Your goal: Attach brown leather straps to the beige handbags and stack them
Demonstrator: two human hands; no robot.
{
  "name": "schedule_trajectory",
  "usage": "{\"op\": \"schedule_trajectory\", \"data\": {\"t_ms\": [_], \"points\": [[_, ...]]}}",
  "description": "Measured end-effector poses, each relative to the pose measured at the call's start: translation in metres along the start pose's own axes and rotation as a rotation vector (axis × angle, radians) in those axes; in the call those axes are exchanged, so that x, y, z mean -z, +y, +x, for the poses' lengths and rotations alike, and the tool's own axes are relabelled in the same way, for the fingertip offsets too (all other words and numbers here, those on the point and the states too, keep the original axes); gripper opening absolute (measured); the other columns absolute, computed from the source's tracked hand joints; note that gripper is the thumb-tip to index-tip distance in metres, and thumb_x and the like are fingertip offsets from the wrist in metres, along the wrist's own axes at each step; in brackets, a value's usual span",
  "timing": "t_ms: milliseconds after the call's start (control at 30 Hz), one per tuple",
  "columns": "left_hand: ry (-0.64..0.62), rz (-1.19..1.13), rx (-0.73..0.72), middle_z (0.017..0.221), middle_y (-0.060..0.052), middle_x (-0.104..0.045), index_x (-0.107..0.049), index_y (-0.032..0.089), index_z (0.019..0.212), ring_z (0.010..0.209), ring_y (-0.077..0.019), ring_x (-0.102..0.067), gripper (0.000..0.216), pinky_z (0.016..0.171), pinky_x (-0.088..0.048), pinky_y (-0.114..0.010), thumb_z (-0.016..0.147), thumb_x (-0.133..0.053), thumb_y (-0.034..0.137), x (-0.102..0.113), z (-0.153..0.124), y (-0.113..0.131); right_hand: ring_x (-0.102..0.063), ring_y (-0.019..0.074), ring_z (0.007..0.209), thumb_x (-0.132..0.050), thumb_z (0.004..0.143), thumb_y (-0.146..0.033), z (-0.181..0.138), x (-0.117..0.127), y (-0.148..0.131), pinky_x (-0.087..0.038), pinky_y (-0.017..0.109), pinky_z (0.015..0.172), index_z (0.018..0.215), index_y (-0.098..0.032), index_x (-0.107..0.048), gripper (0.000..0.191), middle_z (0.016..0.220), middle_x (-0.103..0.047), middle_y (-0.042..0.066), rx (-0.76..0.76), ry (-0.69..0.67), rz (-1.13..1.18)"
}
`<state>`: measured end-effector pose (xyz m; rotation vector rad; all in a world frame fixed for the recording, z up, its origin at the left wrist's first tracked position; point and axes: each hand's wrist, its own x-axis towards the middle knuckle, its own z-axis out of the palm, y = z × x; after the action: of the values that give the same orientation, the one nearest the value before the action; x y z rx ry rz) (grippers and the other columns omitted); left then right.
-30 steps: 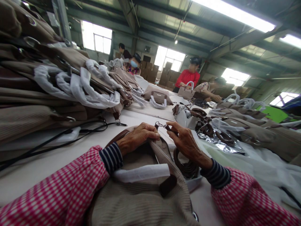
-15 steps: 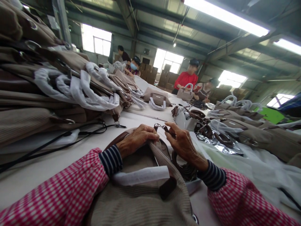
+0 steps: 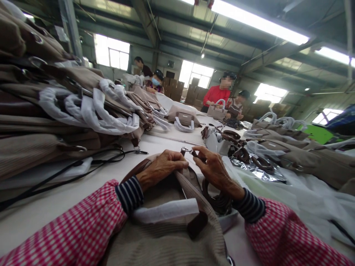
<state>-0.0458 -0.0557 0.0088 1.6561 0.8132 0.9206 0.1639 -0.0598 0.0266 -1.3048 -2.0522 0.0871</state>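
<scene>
A beige ribbed handbag [image 3: 166, 244] lies before me, with a white-wrapped handle [image 3: 169, 210] across its front. My left hand [image 3: 163, 167] is closed on the bag's top edge, thumb and fingers pinched together. My right hand [image 3: 213, 168] pinches the end of a brown strap [image 3: 196, 153] between thumb and forefinger. A metal clasp [image 3: 185, 150] at the strap's end sits between both hands, at the bag's far top corner. Whether it is hooked to a ring there I cannot tell. Dark coiled straps [image 3: 217, 199] lie under my right wrist.
Bags with wrapped handles [image 3: 91, 107] are piled high at left, and more bags [image 3: 305, 151] lie at right. Brown straps [image 3: 241, 151] rest on plastic beyond my right hand. A black cord [image 3: 69, 171] crosses the white table [image 3: 163, 142]. A person in red [image 3: 217, 96] handles a bag farther back.
Both hands keep nearly the same grip around the clasp. The view has shifted slightly. In the background, the people have shifted posture a little.
</scene>
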Motion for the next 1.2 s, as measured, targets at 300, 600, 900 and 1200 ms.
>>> {"op": "schedule_trajectory", "data": {"t_ms": [300, 600, 900, 1200], "points": [[0.012, 0.045, -0.115, 0.074, -0.003, -0.069, -0.074, 0.013, 0.080, 0.071, -0.0150, -0.057, 0.031, 0.071, -0.041, -0.028, 0.090, -0.067, 0.041, -0.004, -0.004, 0.001, -0.051, 0.0166, 0.064, -0.057, 0.083, -0.022, 0.005, -0.004, 0.002, -0.034, 0.029, 0.064, 0.107, -0.021, -0.068, 0.027, 0.069, -0.056, -0.004, -0.102, -0.088, 0.156], [0.023, -0.046, -0.117, 0.075, -0.002, -0.066, -0.074, 0.012, 0.085, 0.071, -0.0138, -0.055, 0.024, 0.072, -0.041, -0.027, 0.092, -0.069, 0.035, -0.004, -0.004, -0.001, -0.057, 0.0187, 0.068, -0.056, 0.087, -0.036, 0.001, 0.001, -0.004, -0.037, 0.031, 0.067, 0.096, -0.022, -0.066, 0.020, 0.074, -0.063, -0.001, -0.089, -0.093, 0.176], [0.149, 0.153, -0.278, 0.100, -0.005, -0.056, -0.079, 0.016, 0.083, 0.095, -0.0179, -0.057, 0.021, 0.082, -0.045, -0.028, 0.093, -0.071, 0.033, -0.007, -0.006, 0.003, -0.063, 0.0212, 0.073, -0.056, 0.087, -0.039, -0.002, 0.005, 0.000, -0.040, 0.033, 0.071, 0.097, -0.022, -0.067, 0.023, 0.080, -0.070, 0.002, -0.075, -0.108, 0.158], [0.076, 0.188, -0.245, 0.128, -0.008, -0.060, -0.079, 0.016, 0.083, 0.091, -0.0162, -0.062, 0.021, 0.079, -0.048, -0.028, 0.093, -0.070, 0.033, -0.004, -0.006, 0.004, -0.063, 0.0188, 0.073, -0.059, 0.093, -0.035, -0.007, 0.013, -0.010, -0.040, 0.031, 0.070, 0.098, -0.022, -0.070, 0.018, 0.080, -0.071, 0.001, -0.010, -0.154, 0.224]]}}
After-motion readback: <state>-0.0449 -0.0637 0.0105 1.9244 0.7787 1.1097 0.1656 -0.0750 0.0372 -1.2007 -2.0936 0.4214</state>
